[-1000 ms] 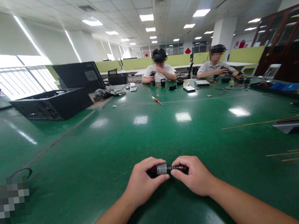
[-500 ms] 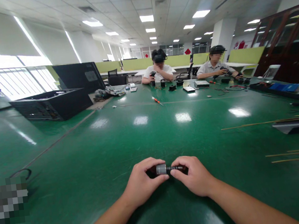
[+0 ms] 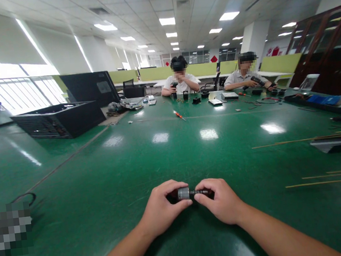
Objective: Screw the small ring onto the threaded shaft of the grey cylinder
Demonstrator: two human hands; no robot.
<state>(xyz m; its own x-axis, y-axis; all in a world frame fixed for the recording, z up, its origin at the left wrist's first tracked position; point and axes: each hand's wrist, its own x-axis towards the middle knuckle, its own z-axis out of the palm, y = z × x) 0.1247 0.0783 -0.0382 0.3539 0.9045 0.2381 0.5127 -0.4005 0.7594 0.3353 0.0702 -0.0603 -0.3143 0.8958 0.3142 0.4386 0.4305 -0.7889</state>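
Observation:
Just above the table, my left hand [image 3: 158,208] grips a small grey metal cylinder [image 3: 183,193] between thumb and fingers. A thin dark ridged shaft [image 3: 194,193] runs from the cylinder's right end. My right hand [image 3: 222,200] pinches this shaft near its outer end, thumb below and fingers above. The piece lies level between the two hands, and part of each end is hidden by the fingers. Its exact kind cannot be made out.
Thin yellowish sticks [image 3: 314,183] lie at the right. An orange screwdriver [image 3: 179,116] rests further off on the green table [image 3: 149,159]. A black computer case [image 3: 61,120] stands at the left. Two people sit opposite among small parts.
My hands and the metal piece stay nearly still. One thin stick at the right reaches further left. The heads of the people opposite have shifted slightly.

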